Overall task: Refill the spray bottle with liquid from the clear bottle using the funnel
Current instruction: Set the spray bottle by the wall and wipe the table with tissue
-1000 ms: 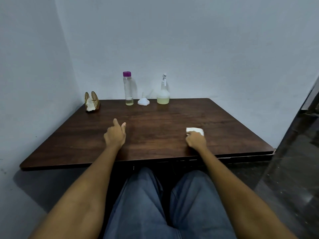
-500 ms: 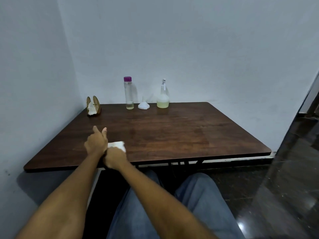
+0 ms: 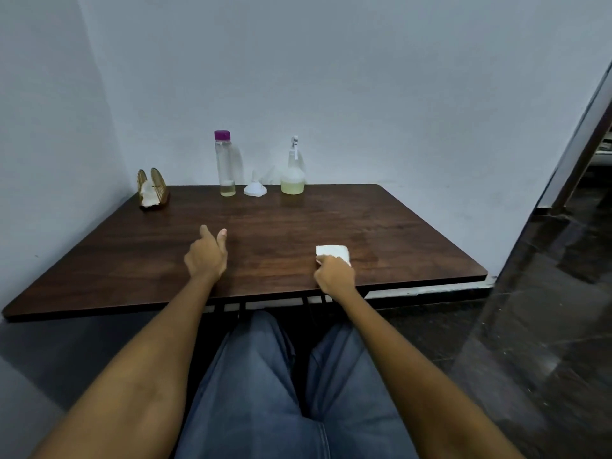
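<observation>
At the back edge of the dark wooden table [image 3: 381, 233] stand three things in a row. The clear bottle [image 3: 225, 165] with a purple cap holds a little pale liquid. A white funnel [image 3: 255, 188] lies mouth down beside it. The spray bottle [image 3: 293, 172] with its white spray head on holds yellowish liquid in its base. My left hand [image 3: 207, 256] rests on the table near the front, thumb and forefinger sticking out, holding nothing. My right hand [image 3: 334, 276] holds a folded white tissue [image 3: 332, 251] against the tabletop near the front edge.
A gold wire napkin holder [image 3: 153, 190] with white tissue stands at the back left corner. Walls close the table in at the left and back. A dark glossy floor and a door frame [image 3: 583, 144] lie to the right. My knees sit under the front edge.
My right hand has slid the tissue from beside my left hand back to the right along the front of the table. My left hand has stayed in place.
</observation>
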`<state>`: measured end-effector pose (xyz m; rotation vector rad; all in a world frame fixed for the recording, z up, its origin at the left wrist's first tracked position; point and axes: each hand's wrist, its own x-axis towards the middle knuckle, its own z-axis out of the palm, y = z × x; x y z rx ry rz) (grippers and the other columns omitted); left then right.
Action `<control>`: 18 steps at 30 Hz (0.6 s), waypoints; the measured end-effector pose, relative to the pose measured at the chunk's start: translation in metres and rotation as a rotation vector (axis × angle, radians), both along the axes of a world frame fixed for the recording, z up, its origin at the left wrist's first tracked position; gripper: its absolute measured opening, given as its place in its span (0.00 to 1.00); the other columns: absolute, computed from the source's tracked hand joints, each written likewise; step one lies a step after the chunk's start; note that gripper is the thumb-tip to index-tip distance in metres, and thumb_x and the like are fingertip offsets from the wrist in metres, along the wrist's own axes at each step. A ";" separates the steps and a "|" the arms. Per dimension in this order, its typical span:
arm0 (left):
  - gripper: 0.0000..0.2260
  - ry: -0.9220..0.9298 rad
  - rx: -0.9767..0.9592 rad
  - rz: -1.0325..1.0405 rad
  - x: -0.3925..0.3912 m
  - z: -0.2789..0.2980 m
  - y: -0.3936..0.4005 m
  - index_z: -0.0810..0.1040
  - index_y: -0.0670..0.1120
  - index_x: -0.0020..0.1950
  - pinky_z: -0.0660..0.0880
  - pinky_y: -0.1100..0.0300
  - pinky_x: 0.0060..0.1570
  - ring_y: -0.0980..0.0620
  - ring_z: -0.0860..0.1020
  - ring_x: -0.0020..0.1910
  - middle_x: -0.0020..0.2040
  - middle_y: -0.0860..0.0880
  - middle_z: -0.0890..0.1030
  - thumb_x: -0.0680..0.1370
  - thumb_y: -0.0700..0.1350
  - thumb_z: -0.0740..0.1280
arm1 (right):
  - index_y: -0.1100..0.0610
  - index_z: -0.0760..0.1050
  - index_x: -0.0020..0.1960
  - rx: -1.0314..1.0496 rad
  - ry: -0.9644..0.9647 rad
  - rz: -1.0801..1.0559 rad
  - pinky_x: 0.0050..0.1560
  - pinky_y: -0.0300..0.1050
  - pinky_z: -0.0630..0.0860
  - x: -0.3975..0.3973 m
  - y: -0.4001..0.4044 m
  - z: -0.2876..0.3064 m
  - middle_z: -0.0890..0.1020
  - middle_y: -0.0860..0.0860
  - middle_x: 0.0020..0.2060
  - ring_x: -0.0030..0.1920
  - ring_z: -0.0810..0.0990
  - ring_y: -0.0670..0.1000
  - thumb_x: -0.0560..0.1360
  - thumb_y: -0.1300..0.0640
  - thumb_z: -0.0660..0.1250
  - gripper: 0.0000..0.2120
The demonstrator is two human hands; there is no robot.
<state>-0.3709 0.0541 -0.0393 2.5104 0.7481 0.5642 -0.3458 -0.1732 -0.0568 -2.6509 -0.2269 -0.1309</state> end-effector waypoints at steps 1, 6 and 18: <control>0.26 -0.004 0.000 -0.028 0.004 -0.001 -0.010 0.58 0.38 0.74 0.71 0.46 0.56 0.35 0.75 0.60 0.61 0.34 0.76 0.82 0.54 0.49 | 0.57 0.77 0.63 0.009 0.005 -0.047 0.62 0.45 0.68 0.002 -0.004 -0.001 0.79 0.57 0.60 0.62 0.74 0.59 0.73 0.60 0.59 0.20; 0.26 0.020 0.036 -0.128 0.017 -0.008 -0.046 0.57 0.39 0.74 0.70 0.46 0.57 0.36 0.74 0.61 0.61 0.34 0.76 0.82 0.54 0.49 | 0.59 0.79 0.52 -0.021 -0.072 0.057 0.59 0.48 0.69 -0.022 0.043 -0.006 0.82 0.57 0.51 0.55 0.77 0.60 0.63 0.54 0.51 0.25; 0.22 -0.202 -0.072 -0.402 0.042 0.003 -0.183 0.62 0.41 0.73 0.72 0.48 0.55 0.37 0.77 0.57 0.57 0.36 0.80 0.82 0.52 0.51 | 0.56 0.75 0.61 0.072 -0.190 -0.060 0.51 0.51 0.74 -0.006 -0.100 -0.008 0.81 0.60 0.54 0.55 0.79 0.63 0.76 0.60 0.56 0.16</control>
